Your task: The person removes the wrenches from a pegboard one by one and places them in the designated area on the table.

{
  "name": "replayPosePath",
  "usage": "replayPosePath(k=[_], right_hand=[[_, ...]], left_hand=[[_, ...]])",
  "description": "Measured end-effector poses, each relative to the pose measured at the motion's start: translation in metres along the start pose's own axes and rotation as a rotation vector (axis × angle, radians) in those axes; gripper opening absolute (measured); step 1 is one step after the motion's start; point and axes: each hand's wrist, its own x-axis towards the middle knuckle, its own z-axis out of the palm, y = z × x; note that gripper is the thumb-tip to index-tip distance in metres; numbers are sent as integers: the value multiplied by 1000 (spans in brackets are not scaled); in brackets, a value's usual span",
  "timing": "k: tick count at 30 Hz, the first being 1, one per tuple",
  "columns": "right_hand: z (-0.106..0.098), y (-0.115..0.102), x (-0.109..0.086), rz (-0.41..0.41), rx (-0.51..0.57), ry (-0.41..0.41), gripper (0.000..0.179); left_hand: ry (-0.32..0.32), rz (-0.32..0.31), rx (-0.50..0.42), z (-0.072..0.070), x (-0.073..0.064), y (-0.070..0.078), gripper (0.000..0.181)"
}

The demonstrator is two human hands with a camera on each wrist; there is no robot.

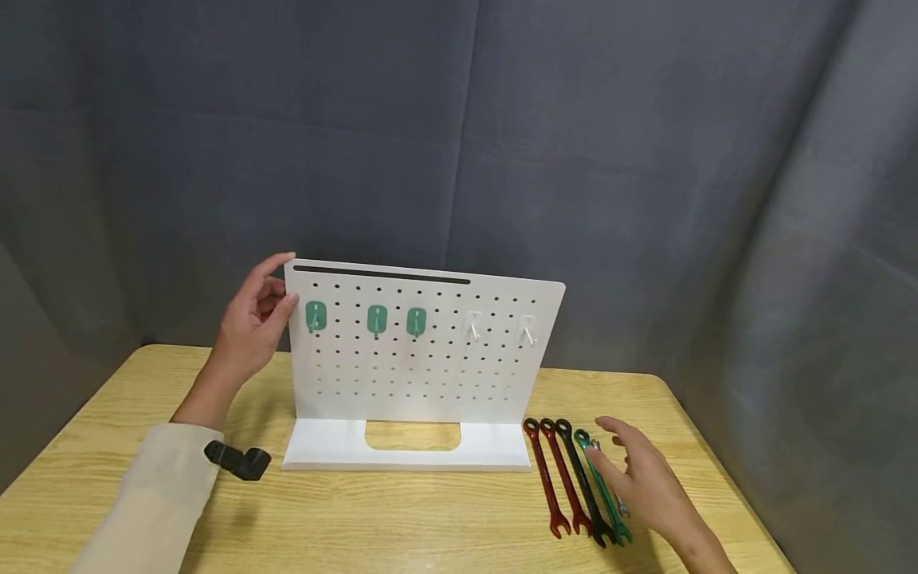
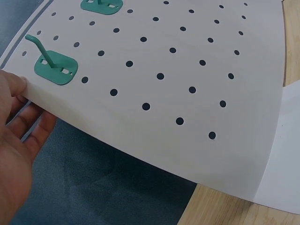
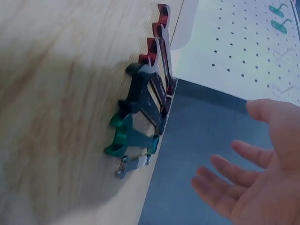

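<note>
A white pegboard (image 1: 430, 359) stands upright on its base, bearing green hooks (image 1: 376, 320) and white hooks (image 1: 472, 326). At its upper left edge, my left hand (image 1: 251, 319) grips the board, thumb at the front and fingers (image 2: 40, 133) behind. My right hand (image 1: 645, 482) hovers with spread, relaxed fingers over the right end of a row of wrenches, holding nothing. The row runs from two red wrenches (image 1: 548, 478) through a black wrench (image 1: 588, 486) and a green wrench (image 1: 605, 490) to a small silver wrench (image 1: 622, 507), partly hidden by the hand.
The wooden table (image 1: 387, 518) carries the board and wrenches. Its base (image 1: 495, 450) has a cut-out at the back middle. Grey curtains (image 1: 645, 159) hang behind and at both sides. A black wrist mount (image 1: 240, 461) sits on the left sleeve.
</note>
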Motion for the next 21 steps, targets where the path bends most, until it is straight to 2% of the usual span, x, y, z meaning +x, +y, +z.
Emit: replayPosePath(k=[9, 13, 16, 21], right_hand=[[21, -17, 11, -161, -49, 1, 72], [26, -28, 14, -218, -90, 3, 74], [28, -34, 15, -250, -128, 6, 75], [33, -43, 18, -297, -162, -1, 77]], left_hand=[[-5, 5, 8, -2, 1, 7, 56], [-20, -1, 37, -4, 0, 9, 61], [-45, 25, 72, -7, 0, 12, 68], [-75, 104, 157, -16, -5, 19, 75]])
